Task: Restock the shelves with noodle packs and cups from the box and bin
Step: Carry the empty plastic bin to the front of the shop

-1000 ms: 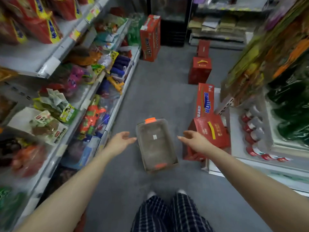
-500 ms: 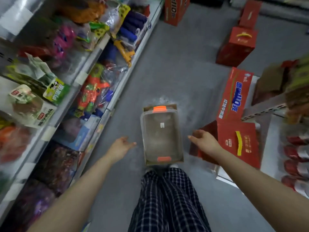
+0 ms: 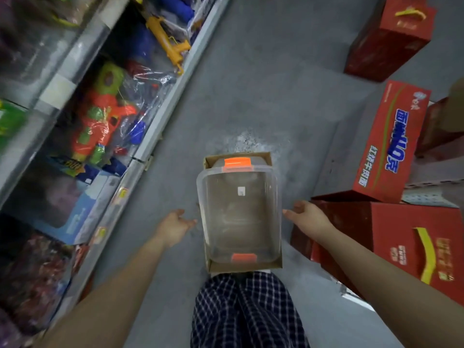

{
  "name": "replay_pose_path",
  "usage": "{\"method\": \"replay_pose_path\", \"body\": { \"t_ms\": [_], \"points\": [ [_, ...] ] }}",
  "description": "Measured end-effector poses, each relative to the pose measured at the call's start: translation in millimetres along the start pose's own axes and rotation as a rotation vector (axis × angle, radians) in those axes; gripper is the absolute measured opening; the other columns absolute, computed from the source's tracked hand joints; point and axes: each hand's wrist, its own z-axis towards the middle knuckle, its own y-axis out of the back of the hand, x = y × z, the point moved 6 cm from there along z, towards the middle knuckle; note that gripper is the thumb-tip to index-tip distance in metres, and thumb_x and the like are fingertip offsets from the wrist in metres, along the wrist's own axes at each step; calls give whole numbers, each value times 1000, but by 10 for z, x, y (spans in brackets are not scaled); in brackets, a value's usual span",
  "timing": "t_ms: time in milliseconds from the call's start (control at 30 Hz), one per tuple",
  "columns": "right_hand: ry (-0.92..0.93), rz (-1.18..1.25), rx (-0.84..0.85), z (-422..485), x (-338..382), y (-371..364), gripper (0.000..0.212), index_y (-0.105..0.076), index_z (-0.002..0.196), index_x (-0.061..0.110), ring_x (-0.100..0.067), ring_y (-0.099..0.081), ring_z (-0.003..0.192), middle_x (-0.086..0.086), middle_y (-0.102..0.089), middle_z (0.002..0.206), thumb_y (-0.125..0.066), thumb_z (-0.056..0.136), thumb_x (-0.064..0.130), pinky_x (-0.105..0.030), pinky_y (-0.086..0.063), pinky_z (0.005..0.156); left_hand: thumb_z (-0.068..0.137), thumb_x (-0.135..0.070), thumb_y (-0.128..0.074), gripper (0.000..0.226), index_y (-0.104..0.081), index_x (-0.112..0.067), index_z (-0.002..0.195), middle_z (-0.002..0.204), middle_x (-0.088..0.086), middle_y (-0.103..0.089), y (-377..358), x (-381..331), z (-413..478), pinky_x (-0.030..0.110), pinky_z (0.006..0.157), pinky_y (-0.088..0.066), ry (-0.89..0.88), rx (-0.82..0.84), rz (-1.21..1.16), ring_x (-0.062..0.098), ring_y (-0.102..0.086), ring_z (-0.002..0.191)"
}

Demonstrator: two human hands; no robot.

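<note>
A clear plastic bin [image 3: 239,214] with orange latches sits inside a shallow cardboard box [image 3: 263,266] on the grey floor just ahead of my legs. Nothing shows inside the bin. My left hand [image 3: 174,226] reaches toward its left wall with relaxed fingers, a small gap away. At the bin's right wall my right hand [image 3: 305,216] hovers with fingers loosely extended, its fingertips near the rim. Neither hand holds anything.
Toy-filled shelves [image 3: 140,151] run along the left. Red cartons [image 3: 389,139] stand and lie on the right, one with a yellow handle [image 3: 401,247] close to my right arm. Another red carton [image 3: 389,38] sits farther up the aisle.
My view has tipped down and closer to the bin. Both hands have moved in toward the bin's sides, the right one nearly at the rim.
</note>
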Motion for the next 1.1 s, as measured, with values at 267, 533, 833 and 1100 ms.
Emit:
{"method": "replay_pose_path", "body": {
  "t_ms": [267,533,833,1100],
  "points": [
    [-53,106,49,807,-241,-427,70,-31,150,5,-31,-43,136,-16,-42,150,-60,95,37,-40,-35,113,95,-14,-57,64,-28,-2,152,103,25,-68,-377,94,836,40,91,-49,15,-73,74,40,-63,107],
    [-83,176,117,1201,-438,-732,49,-38,145,-1,-28,-50,130,-17,-52,140,-52,101,15,-16,-34,86,101,-10,-50,35,-46,-5,136,130,29,-58,-643,21,1122,41,90,-47,-52,26,76,33,-62,104],
    [-5,257,56,1176,-503,-681,50,-37,149,8,-23,-36,142,-9,-40,153,-45,104,28,-34,-26,118,109,-23,-28,45,-41,1,145,152,17,-40,-597,-179,904,27,107,-29,-123,-6,49,29,-37,141],
    [75,436,12,681,-190,-218,57,-32,153,15,-19,-45,135,-1,-47,148,-52,99,16,-41,-32,117,109,-25,-30,49,-20,-17,157,154,-13,-26,-249,-568,252,24,115,-17,-198,32,-218,14,-25,146]
  ]
}}
